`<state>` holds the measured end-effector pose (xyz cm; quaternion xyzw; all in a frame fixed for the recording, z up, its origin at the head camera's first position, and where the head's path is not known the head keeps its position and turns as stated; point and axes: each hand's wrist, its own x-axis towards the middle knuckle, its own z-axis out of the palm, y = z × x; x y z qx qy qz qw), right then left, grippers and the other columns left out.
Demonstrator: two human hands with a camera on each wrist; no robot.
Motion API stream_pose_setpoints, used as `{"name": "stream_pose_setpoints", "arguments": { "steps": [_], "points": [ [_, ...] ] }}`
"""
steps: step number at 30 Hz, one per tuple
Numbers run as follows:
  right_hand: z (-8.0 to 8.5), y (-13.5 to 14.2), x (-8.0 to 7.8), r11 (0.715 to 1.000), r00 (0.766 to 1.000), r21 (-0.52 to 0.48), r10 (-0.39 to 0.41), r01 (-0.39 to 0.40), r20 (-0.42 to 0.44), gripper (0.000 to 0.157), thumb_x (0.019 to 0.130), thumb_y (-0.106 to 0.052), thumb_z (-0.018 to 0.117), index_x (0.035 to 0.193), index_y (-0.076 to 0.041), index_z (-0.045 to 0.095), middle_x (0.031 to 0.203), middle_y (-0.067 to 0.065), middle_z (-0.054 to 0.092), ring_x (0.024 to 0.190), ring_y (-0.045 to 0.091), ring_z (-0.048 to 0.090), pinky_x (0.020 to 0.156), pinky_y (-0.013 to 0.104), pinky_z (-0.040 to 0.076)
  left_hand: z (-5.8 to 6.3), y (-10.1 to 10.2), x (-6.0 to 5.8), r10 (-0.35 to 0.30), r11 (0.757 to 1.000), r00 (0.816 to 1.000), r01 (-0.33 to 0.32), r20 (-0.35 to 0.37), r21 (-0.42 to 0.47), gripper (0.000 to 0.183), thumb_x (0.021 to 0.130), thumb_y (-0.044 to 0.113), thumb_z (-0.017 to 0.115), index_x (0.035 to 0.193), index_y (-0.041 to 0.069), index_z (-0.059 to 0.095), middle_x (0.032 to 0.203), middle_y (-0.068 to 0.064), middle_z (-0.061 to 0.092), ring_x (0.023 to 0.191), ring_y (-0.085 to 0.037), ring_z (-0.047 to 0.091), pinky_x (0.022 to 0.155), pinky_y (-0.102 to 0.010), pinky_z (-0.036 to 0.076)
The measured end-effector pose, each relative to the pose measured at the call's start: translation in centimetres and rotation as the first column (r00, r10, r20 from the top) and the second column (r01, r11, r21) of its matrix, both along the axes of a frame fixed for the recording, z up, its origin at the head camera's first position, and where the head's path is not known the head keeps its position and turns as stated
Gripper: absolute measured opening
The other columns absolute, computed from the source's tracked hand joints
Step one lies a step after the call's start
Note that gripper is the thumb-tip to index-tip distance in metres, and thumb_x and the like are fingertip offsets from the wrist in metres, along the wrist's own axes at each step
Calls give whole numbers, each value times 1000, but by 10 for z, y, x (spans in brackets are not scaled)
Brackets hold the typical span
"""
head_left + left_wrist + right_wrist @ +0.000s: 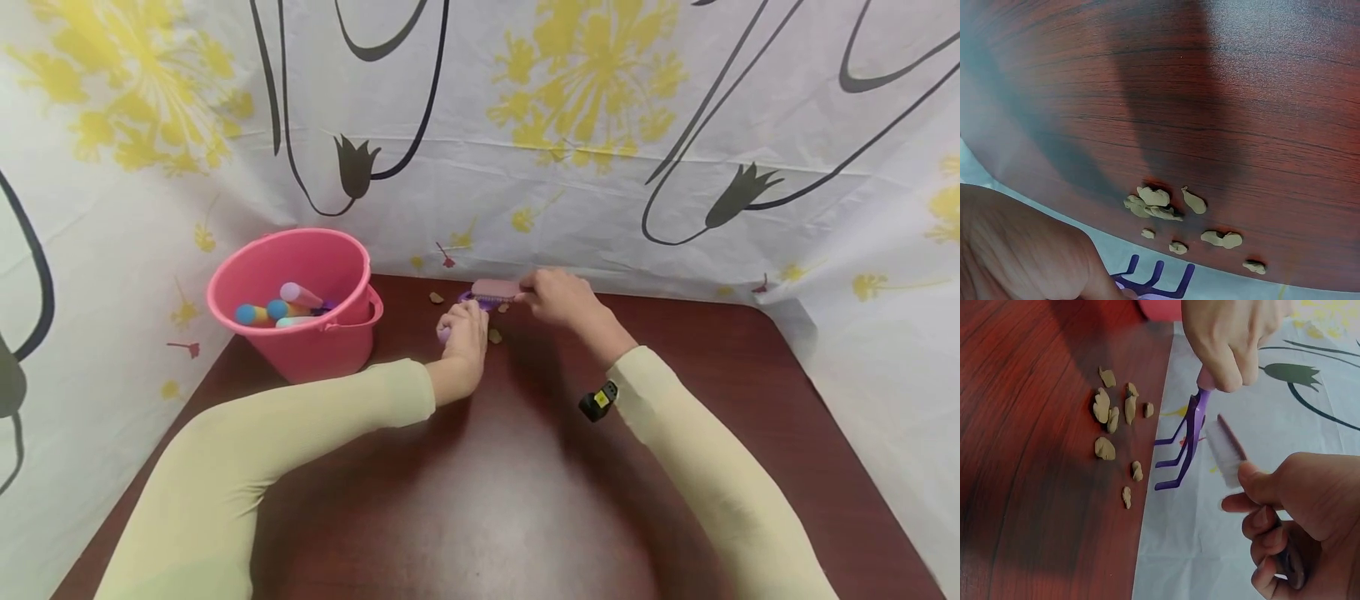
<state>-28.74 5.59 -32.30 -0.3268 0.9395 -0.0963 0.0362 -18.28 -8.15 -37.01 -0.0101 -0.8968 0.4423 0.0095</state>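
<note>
My left hand [463, 337] grips the lilac handle of a small purple hand rake [1192, 431]. Its bent tines point toward the table's back edge in the right wrist view. Just to the right, my right hand [562, 298] holds a brush [1227, 449] by its handle, fingers curled round it. The brush has a pinkish back and pale bristles, and its head is close to the rake. Several tan, clay-like pieces [1194, 200] lie scattered on the table near the back edge, below both tools. In the head view the hands partly hide them.
A pink bucket [322, 354] stands at the back left, holding several tools with blue, lilac and mint handles [300, 293]. Behind the dark reddish-brown table [480, 500] hangs a white patterned cloth [465, 192]. A small black device [597, 402] is at my right sleeve.
</note>
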Motion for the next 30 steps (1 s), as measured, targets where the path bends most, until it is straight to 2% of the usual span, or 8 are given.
{"name": "stream_pose_setpoints", "arguments": {
  "steps": [4,6,11,13,18,22,24,30],
  "points": [
    [1,2,-2,997,996,-5,-78,78,-43,27,104,-32,58,116,-14,74,100,7,71,85,30,67,67,50,52,-1,1,-1,7,1000,1000,-7,-1,-6,39,88,8,42,125,3,52,101,-15,45,67,-20,44,49,-25,37],
    [1,3,-1,996,995,-17,-83,82,-60,26,104,-32,58,115,-15,75,97,7,71,83,30,67,66,50,52,-2,1,-2,8,1000,1000,-8,-2,-6,38,88,8,42,125,4,52,102,-15,45,67,-20,44,49,-25,37],
    [2,1,3,999,998,-19,32,-32,-46,27,103,-30,62,119,-12,74,104,10,71,88,31,67,70,51,54,-1,1,-2,8,1000,1000,-8,16,-9,39,89,12,43,126,2,52,106,-16,46,66,-20,43,50,-26,39],
    [2,-1,4,999,998,-7,46,-46,-32,27,103,-30,63,119,-12,75,105,9,71,88,30,67,70,51,54,-1,2,-3,7,1000,1000,-7,20,-9,40,90,13,44,127,1,52,107,-17,47,66,-20,43,50,-26,39],
    [-1,-1,1,999,998,12,-39,39,-48,23,103,-31,61,111,-15,76,97,6,71,81,27,65,65,49,53,1,3,-2,2,1000,1000,-2,16,-8,42,89,10,42,130,3,52,105,-16,47,67,-20,44,49,-26,37],
    [-2,3,-2,994,991,3,-111,111,-78,23,103,-31,60,109,-15,75,98,7,71,87,32,67,65,54,53,0,2,-2,13,1000,1000,-12,17,-17,44,87,6,42,130,3,52,104,-16,46,67,-20,43,49,-26,36],
    [-2,4,-2,993,989,-10,-121,121,-91,23,103,-31,59,110,-15,75,98,9,71,89,35,68,65,56,53,0,2,-2,17,1000,1000,-17,16,-19,44,87,6,42,130,3,52,104,-16,46,67,-20,43,49,-26,36],
    [-3,-3,2,999,998,-24,44,-45,-47,26,103,-30,62,116,-12,75,98,7,72,84,30,67,69,51,54,0,3,-2,8,1000,999,-8,33,-8,41,89,12,44,128,2,52,106,-15,46,67,-20,44,54,-24,43]
  ]
}}
